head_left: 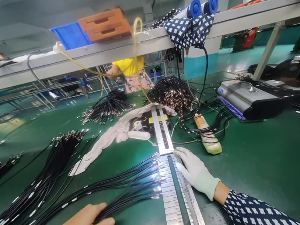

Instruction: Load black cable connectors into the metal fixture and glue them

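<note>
My left hand [84, 224], bare, is at the lower left with a bundle of black cables [123, 201] between its thumb and fingers. The cables' metal-tipped ends point right, at the edge of a long slotted metal fixture [172, 202]. More cables [115, 180] lie above that bundle, their tips along the same edge under a bright glow. My right hand [196, 171], in a white glove, rests against the fixture's right side with its fingers extended, near a slotted metal plate [158, 133] at the far end. Nothing shows in that hand.
Cable bundles [58, 155] lie at left, with more piles [173, 92] behind. A twisted white cloth [101, 145] crosses beside a black box [151, 121]. On the right are a power strip [207, 136] and grey lamp-like device [251, 100]. A shelf bar [250, 14] spans overhead; a person [133, 72] stands beyond.
</note>
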The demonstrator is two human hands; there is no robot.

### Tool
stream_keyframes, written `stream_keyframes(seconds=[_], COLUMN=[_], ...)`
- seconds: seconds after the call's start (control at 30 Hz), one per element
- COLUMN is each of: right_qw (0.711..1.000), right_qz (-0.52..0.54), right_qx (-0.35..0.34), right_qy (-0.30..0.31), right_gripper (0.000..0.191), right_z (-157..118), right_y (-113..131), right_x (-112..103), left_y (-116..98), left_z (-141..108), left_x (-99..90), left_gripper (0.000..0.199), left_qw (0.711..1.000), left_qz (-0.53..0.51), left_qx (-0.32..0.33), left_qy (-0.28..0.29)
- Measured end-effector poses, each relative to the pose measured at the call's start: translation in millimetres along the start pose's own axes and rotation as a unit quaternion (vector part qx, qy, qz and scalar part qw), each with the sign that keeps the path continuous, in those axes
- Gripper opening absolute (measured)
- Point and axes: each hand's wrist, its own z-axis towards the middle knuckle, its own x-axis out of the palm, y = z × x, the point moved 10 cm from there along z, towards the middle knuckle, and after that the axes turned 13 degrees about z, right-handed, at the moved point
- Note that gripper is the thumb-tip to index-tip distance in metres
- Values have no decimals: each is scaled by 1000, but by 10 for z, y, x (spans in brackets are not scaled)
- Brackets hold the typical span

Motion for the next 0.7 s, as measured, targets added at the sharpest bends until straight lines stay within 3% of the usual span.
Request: stream_keyframes(seconds=[0.07, 0.13, 0.23, 0.3, 0.43, 0.57, 0.7], right_qw=[1000, 1000, 1000, 1000, 1000, 999, 996], right_qz=[1, 2, 4, 8, 24, 48, 89], right_qx=[0, 0, -4, -7, -11, -7, 4], right_qy=[1, 2, 4, 4, 2, -9, -17], right_gripper=[39, 39, 39, 39, 39, 39, 39], right_z=[1, -2, -12, -16, -17, -13, 10], right_y=[-6, -14, -20, -18, -11, -37, -23], right_x=[5, 12, 17, 14, 11, 20, -35], left_y=[-90, -195, -253, -252, -293, -353, -375], left_z=[96, 220, 394, 443, 356, 213, 76], left_x=[-87, -154, -172, -158, -169, -67, -169], left_gripper=[66, 95, 125, 109, 41, 38, 45], left_qw=[991, 979, 980, 983, 982, 974, 969], left_qz=[117, 170, 161, 151, 160, 195, 226], left_qx=[27, 64, 96, 99, 101, 111, 93], left_qy=[-53, -88, -67, -33, -25, -11, -36])
